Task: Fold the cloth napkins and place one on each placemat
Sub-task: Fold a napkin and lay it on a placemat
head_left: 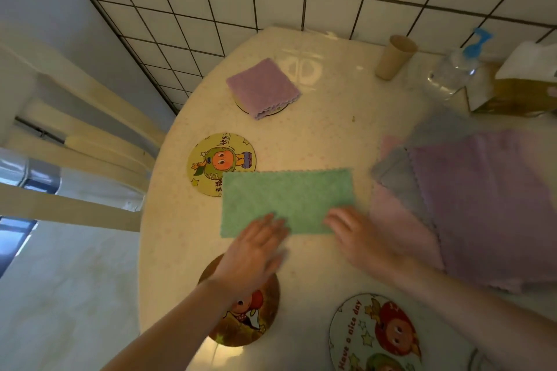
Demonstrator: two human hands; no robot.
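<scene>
Left hand [256, 253] and right hand [358, 238], both with fingers extended and spread, rest flat on the near edge of the green napkin [286, 199]; neither grips it. The napkin lies folded to a rectangle on the tabletop [325, 129], long axis running left to right, its far left corner overlapping a round cartoon placemat [211, 156]. A folded purple napkin [262, 87] sits on a further placemat. Unfolded napkins [470, 199] are stacked at right. Two more placemats [241, 325] [373, 337] lie nearest the person.
</scene>
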